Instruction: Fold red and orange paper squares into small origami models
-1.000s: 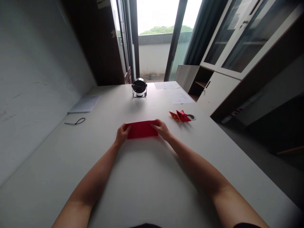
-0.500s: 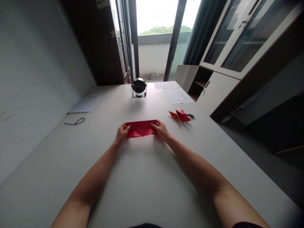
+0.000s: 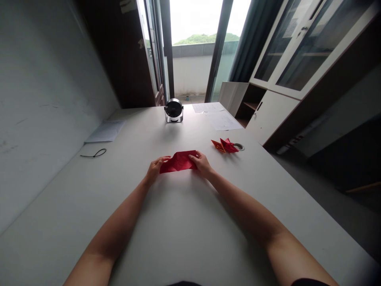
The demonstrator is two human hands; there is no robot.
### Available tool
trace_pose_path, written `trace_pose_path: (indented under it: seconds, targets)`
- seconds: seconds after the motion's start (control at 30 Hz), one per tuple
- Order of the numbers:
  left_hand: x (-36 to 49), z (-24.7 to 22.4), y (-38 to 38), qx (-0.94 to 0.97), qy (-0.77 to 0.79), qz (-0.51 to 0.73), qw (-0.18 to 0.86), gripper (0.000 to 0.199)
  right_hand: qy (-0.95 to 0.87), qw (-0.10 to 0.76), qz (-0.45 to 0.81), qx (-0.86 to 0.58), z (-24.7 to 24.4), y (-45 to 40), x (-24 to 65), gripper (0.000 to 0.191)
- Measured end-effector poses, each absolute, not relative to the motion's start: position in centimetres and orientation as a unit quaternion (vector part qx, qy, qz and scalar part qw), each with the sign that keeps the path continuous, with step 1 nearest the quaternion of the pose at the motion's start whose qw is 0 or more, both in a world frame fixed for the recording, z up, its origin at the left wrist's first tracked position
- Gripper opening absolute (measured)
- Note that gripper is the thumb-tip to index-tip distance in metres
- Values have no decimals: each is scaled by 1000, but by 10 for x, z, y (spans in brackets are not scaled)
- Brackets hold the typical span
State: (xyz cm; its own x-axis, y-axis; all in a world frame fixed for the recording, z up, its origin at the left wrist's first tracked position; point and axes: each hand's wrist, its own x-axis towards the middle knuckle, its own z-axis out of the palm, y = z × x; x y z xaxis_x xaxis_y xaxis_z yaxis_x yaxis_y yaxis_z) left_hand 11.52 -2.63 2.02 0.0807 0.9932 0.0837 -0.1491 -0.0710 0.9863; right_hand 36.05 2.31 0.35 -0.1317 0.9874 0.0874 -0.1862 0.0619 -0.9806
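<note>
Between my two hands, a folded sheet of red paper [image 3: 180, 161] is held just over the white table. My left hand [image 3: 155, 167] has the paper's left end, its fingers behind and the upper left corner bent over. At the right end, my right hand [image 3: 201, 162] pinches the paper with the thumb in front. Off to the right lie folded paper pieces, one orange [image 3: 218, 145] and one red [image 3: 228, 145], beside a white ring [image 3: 239, 147] that looks like a tape roll.
A round black and silver device [image 3: 174, 110] stands at the table's far side. Printed sheets [image 3: 224, 120] lie at the back right, more papers [image 3: 105, 131] at the left. A black cable tie [image 3: 94, 153] rests near the left wall. Cabinets [image 3: 272, 115] stand beyond the right edge.
The red paper's left part has been bent inward and no longer lies flat. My left fingers have shifted along its top edge, while my right hand keeps its place.
</note>
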Motion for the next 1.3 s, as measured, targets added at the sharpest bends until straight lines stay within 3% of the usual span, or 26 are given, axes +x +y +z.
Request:
trace_pose_path:
  seconds: [0.1,0.3,0.4,0.57,0.67,0.97,1.17,1.3]
  targets:
    - [116,18,-25,520,427,508,538,44,-506,527,558,-393,3,23,359,37]
    - [119,16,-25,562,421,446,555,60,-497,524,574,-387,3,21,357,37]
    - [122,15,-25,576,425,425,554,50,-497,527,577,-378,7,19,357,36]
    - [127,5,-23,563,456,452,520,31,-492,523,597,-358,14,15,354,37]
    - [130,1,-21,549,467,488,493,31,-481,520,615,-347,15,13,352,39]
    - [136,8,-28,558,408,475,544,36,-484,505,623,-350,16,10,348,36]
    - [133,7,-28,565,439,499,489,32,-546,480,555,-405,13,9,347,60]
    - [132,8,-27,557,459,520,457,29,-644,432,474,-418,12,9,345,36]
